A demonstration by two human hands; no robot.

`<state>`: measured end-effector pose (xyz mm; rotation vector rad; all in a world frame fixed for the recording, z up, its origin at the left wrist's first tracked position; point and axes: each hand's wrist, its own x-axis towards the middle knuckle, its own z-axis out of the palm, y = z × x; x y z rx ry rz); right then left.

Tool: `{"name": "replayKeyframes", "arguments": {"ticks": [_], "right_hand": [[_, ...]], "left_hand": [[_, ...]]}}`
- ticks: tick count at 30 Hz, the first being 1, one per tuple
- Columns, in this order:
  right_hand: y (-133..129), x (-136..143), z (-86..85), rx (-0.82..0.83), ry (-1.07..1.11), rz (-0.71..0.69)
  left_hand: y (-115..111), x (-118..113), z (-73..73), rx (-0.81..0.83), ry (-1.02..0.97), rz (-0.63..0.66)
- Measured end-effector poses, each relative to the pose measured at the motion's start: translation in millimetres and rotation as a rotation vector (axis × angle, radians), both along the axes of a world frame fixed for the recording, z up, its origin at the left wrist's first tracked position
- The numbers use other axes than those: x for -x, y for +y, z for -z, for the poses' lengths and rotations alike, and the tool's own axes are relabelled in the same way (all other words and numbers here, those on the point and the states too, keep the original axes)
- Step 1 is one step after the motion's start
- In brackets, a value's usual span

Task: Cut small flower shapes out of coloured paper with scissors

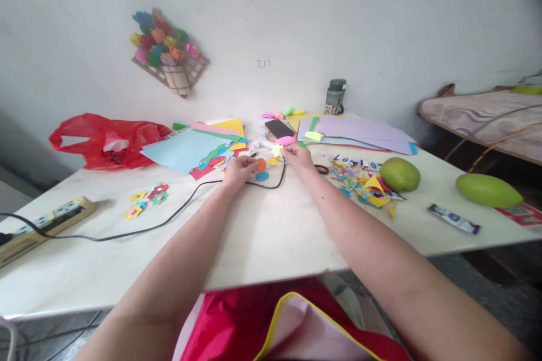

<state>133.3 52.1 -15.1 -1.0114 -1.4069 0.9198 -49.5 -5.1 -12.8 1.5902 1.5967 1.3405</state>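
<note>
We have both arms stretched across the white table [262,237]: our right hand [297,157] pinches a small pale yellow paper cutout [276,150] between its fingertips, just in front of the pink paper piece [285,140] and the black phone [279,128]. Our left hand [240,170] is curled, fingers pressed together around an orange paper circle [261,164], with a blue paper circle [262,176] lying just beside it on the table. A black cable [178,213] curves around both hands, and two green mangoes [400,174] sit well apart to the right.
</note>
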Motion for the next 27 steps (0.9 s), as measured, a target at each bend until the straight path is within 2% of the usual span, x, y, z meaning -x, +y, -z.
{"name": "replayKeyframes", "arguments": {"ticks": [4,8,19,27], "right_hand": [[-11,5,-5.4,0.062,0.129,-0.195],[-16,9,-5.4,0.115,0.137,-0.298],[-22,12,-1.3,0.228,0.056,-0.352],[-24,16,-5.0,0.277,0.105,-0.31]], "left_hand": [[-7,-3,-5.5,0.07,-0.193,0.075],[-8,-2,-6.6,0.077,-0.266,0.138],[-9,1,-4.4,0.113,-0.359,0.24],[-8,3,-3.6,0.157,-0.355,0.281]]}}
